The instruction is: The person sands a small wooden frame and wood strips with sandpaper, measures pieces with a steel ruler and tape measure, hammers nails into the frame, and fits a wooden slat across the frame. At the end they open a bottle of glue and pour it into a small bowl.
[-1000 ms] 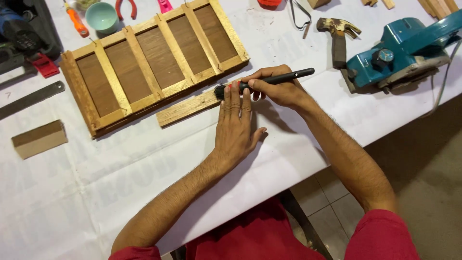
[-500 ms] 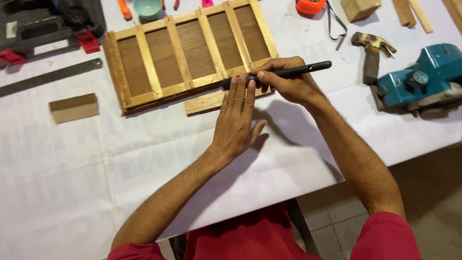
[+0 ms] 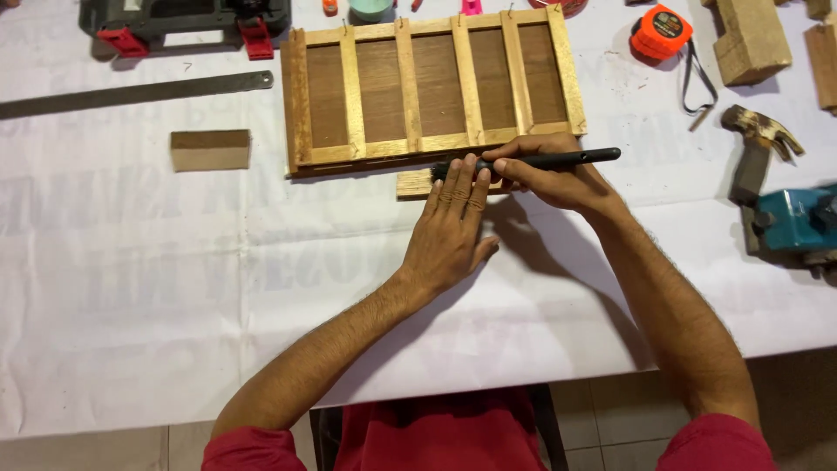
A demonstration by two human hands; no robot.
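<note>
A wooden frame (image 3: 433,87) with several upright slats lies flat on the white-covered table (image 3: 174,288). A short wooden strip (image 3: 413,184) lies along its near edge. My left hand (image 3: 452,228) rests flat on the table, fingers together, fingertips pressing on that strip. My right hand (image 3: 545,174) grips a black brush (image 3: 558,160) held sideways, its bristle end over the strip next to my left fingertips.
A small wooden block (image 3: 210,149) and a long metal ruler (image 3: 131,92) lie at left. A black tool case (image 3: 183,19) sits at the back left. At right are an orange tape measure (image 3: 661,31), wood blocks (image 3: 751,39), a hammer (image 3: 755,148) and a blue planer (image 3: 795,220).
The view has swung, so frame and hands appear further right and lower. My hands stay together at the strip, with the brush still held sideways.
</note>
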